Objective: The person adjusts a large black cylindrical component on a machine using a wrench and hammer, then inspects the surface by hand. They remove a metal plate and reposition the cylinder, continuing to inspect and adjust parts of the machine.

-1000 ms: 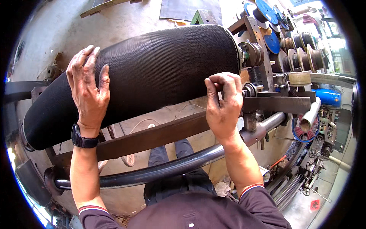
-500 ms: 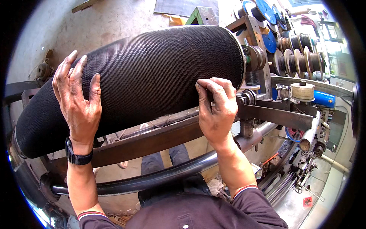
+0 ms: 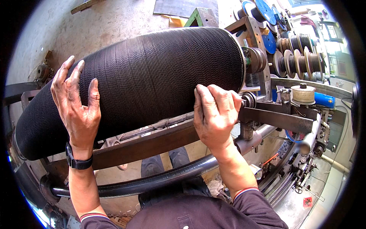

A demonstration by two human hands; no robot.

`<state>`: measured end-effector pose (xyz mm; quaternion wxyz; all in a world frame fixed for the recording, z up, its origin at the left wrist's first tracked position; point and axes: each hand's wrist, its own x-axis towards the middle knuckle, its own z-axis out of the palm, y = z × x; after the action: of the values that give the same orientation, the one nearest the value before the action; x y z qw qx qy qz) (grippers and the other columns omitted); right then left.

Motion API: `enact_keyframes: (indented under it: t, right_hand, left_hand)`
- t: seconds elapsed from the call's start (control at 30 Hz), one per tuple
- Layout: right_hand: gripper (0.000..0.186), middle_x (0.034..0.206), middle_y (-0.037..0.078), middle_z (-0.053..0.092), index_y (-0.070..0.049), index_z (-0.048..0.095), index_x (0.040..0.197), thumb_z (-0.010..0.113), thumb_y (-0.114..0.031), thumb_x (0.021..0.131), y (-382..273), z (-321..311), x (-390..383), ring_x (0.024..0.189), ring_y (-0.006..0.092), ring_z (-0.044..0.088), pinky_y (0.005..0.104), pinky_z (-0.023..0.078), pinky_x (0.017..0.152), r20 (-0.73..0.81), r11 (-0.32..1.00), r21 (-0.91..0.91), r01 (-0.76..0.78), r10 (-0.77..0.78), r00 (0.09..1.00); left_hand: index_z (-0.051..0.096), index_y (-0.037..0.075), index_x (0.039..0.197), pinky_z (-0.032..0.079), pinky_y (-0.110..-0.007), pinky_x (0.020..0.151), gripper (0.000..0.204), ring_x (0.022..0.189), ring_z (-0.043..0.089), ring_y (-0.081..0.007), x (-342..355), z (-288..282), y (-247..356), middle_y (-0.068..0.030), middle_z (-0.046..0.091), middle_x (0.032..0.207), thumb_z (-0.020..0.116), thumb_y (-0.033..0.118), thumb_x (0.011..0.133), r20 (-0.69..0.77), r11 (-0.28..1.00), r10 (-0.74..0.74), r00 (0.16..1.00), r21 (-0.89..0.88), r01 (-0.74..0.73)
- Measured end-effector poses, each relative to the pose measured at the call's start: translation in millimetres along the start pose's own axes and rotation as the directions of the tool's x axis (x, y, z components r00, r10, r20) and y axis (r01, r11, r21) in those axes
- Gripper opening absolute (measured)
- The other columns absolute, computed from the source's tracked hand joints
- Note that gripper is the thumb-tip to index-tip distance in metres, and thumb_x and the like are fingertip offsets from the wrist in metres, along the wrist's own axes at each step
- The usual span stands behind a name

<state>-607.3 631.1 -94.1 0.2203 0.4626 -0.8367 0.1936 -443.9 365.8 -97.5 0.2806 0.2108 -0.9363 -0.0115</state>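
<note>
A large black roll (image 3: 148, 68) with a finely textured, ribbed surface lies across the view on a metal frame (image 3: 152, 142). My left hand (image 3: 74, 108) rests on the roll's left part, fingers apart and palm down. My right hand (image 3: 217, 114) is at the roll's lower right, its fingertips pinched against the surface. What sits between those fingertips, if anything, is hidden. A grooved pulley (image 3: 254, 59) is mounted at the roll's right end.
A long black tube (image 3: 152, 179) runs below the frame, over my legs. At the right are wire spools (image 3: 305, 61), blue reels (image 3: 267, 9), a blue cylinder (image 3: 324, 99), a fan (image 3: 293, 134) and machinery. A grey sheet (image 3: 183, 7) and green bracket (image 3: 196, 15) lie beyond the roll.
My left hand has shifted left and down with its fingers still spread. My right hand has moved left and slightly down, its fingers now curled tighter at the roll's surface.
</note>
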Motion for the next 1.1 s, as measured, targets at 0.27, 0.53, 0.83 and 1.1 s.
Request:
enact_keyframes:
  t: [0.27,0.53,0.83,1.1]
  right_hand:
    - [0.022,0.095,0.011,0.073,-0.002,0.077,0.106,0.078,-0.002,0.084,-3,-10,1,0.088,0.026,0.07,0.0372,0.051,0.088,0.094,0.864,0.352,-0.36,0.35,0.932]
    - [0.009,0.085,0.01,0.071,0.001,0.074,0.095,0.079,-0.002,0.088,0,-10,15,0.075,0.0162,0.068,0.0276,0.053,0.07,0.287,0.563,0.545,-0.621,0.57,0.77]
    - [0.01,0.082,0.01,0.068,0.0,0.071,0.09,0.079,-0.005,0.086,-1,-12,24,0.069,0.0193,0.066,0.0299,0.052,0.065,0.297,0.672,0.425,-0.606,0.529,0.795]
    - [0.009,0.083,0.014,0.069,-0.001,0.07,0.09,0.076,-0.006,0.087,-3,-14,28,0.073,0.0278,0.069,0.0354,0.053,0.067,0.267,0.784,0.34,-0.519,0.449,0.853]
  left_hand:
    - [0.062,0.01,0.139,0.036,-0.047,0.119,0.042,0.139,0.049,-0.0308,-1,2,1,-0.0115,0.054,0.149,0.068,0.02,0.099,-0.015,0.999,-0.004,1.0,-0.033,0.004]
    - [0.062,0.009,0.139,0.036,-0.047,0.118,0.043,0.139,0.049,-0.031,-2,2,0,-0.0115,0.055,0.149,0.068,0.021,0.099,-0.017,1.0,-0.004,1.0,-0.031,0.003]
    - [0.065,0.013,0.135,0.041,-0.052,0.117,0.042,0.136,0.051,-0.0305,-2,1,0,-0.0117,0.056,0.145,0.073,0.023,0.096,-0.013,0.999,-0.027,1.0,-0.019,0.027]
    - [0.063,0.008,0.138,0.037,-0.048,0.118,0.042,0.138,0.05,-0.0317,-2,2,1,-0.0121,0.055,0.148,0.069,0.019,0.098,-0.017,0.998,-0.023,1.0,-0.061,0.022]
